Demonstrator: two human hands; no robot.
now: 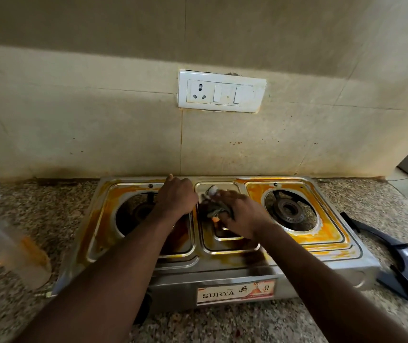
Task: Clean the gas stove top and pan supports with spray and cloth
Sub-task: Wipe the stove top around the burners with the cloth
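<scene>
Our right hand [241, 214] grips a crumpled grey cloth [212, 209] on the stained steel stove [222, 268]; our left hand [176, 196] rests beside (grip unclear).

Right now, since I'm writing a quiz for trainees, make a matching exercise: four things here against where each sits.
Things:
1 spray bottle
2 pan supports
3 cloth
4 switch plate

Places:
A on the wall above the stove
B gripped in the right hand, on the middle panel
C on the counter, left of the stove
D on the counter, right of the stove

Pairs: 1-C; 2-D; 3-B; 4-A
</scene>
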